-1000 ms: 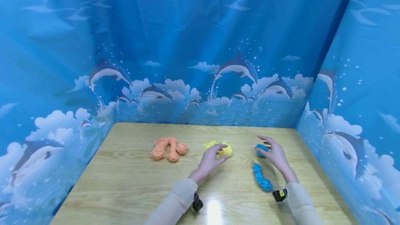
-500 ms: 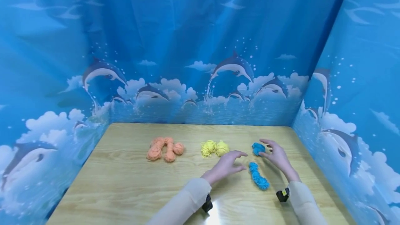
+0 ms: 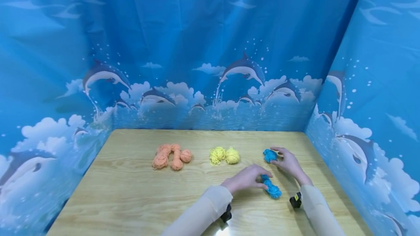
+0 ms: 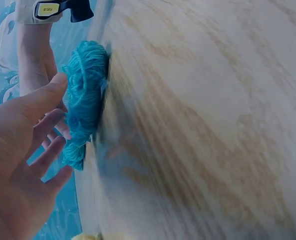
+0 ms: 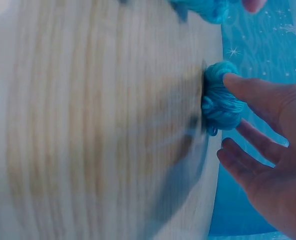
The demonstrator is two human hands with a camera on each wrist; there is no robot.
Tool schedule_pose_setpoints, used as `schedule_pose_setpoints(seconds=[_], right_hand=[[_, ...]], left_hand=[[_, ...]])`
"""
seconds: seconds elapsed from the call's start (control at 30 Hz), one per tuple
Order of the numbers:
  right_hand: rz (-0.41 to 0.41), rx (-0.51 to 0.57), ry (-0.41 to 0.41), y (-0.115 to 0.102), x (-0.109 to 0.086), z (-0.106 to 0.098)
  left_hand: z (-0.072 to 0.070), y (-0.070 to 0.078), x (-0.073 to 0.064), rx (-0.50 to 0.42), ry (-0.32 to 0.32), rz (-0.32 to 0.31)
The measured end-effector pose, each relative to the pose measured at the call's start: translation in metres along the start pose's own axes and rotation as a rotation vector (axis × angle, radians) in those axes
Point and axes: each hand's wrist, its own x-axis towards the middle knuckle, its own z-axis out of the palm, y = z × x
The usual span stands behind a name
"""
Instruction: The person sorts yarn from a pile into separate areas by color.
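Note:
In the head view, my left hand (image 3: 247,178) is at the long blue yarn skein (image 3: 273,189), thumb and fingers spread around its far end. The left wrist view shows the thumb over this skein's side and the other fingers loosely extended beside it; firm contact cannot be told. My right hand (image 3: 289,163) is beside the small blue yarn ball (image 3: 269,155), thumb on the near side and index finger on the far side. In the right wrist view, the thumb overlaps the ball (image 5: 222,97) and the lower fingers stand away from it. Both blue pieces lie on the table.
Yellow yarn, a loose bundle (image 3: 217,155) beside a ball (image 3: 232,155), lies at the table's middle back. Further left are an orange skein (image 3: 160,157) bent in an arch and an orange ball (image 3: 186,155). A dolphin-printed curtain (image 3: 197,65) surrounds the wooden table (image 3: 131,196).
My left hand has moved from the yellow yarn rightward to the long blue skein. My right hand has drawn slightly right at the small blue ball, which stays in place.

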Motion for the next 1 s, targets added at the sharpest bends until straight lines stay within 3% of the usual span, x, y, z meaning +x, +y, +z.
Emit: schedule_pose_setpoints(seconds=[0.2,0.53,1.0], right_hand=[[-0.010,-0.003,-0.011,0.006,0.003,0.004],[0.001,0.005,-0.026,0.010,0.009,0.011],[-0.016,-0.026,0.032,0.011,0.010,0.014]], left_hand=[[0.007,0.000,-0.001,0.091,-0.046,0.015],[0.012,0.000,-0.002,0.171,-0.016,-0.052],[0.009,-0.008,-0.010,-0.081,0.022,-0.114]])
